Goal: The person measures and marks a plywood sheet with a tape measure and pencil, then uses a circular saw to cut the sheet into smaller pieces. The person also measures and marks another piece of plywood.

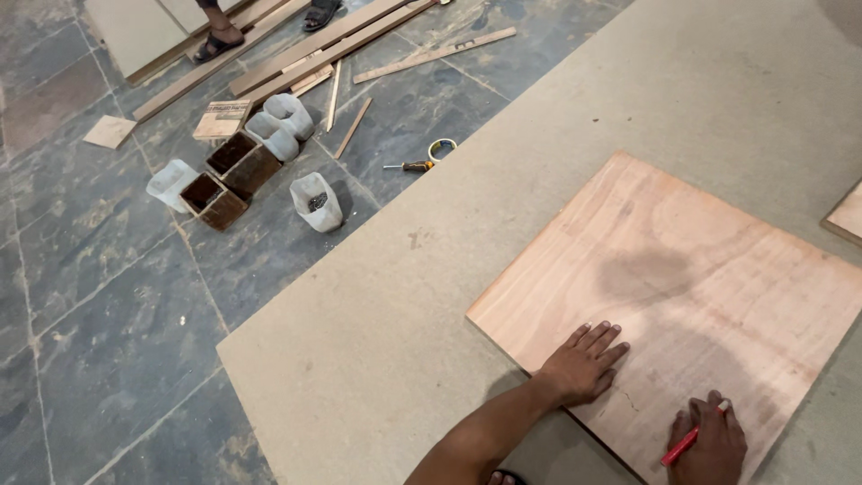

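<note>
Nearest the camera, the right hand [714,445] is curled around a red pencil [690,438], its fingers closed on the shaft so that the pencil slants down toward the lower left with its pale end by the knuckles, and the hand rests on the near corner of a square reddish plywood sheet [682,269]. Just to its left, the left hand [582,362] lies flat and released on the same sheet near the near-left edge, palm down, fingers spread and pointing up and to the right, grasping nothing. The plywood sheet lies on a large grey-brown board [431,269] that spreads out under and beyond both hands. Far beyond the left hand, up and to the left on the slate-tiled floor [108,341], stands a cluster of containers: two dark wooden boxes [229,175], open at the top, with small dark pieces in the nearer one that are too small to tell apart, and several cut translucent plastic jugs [316,202], the nearest of which holds a small heap of dark bits, perhaps fasteners. Between that cluster and the board lie a screwdriver [409,166] and a roll of tape [441,147]. Farther off, long wooden strips [314,49] lie across the floor, where another person's sandalled feet [218,42] stand at the top edge.
</note>
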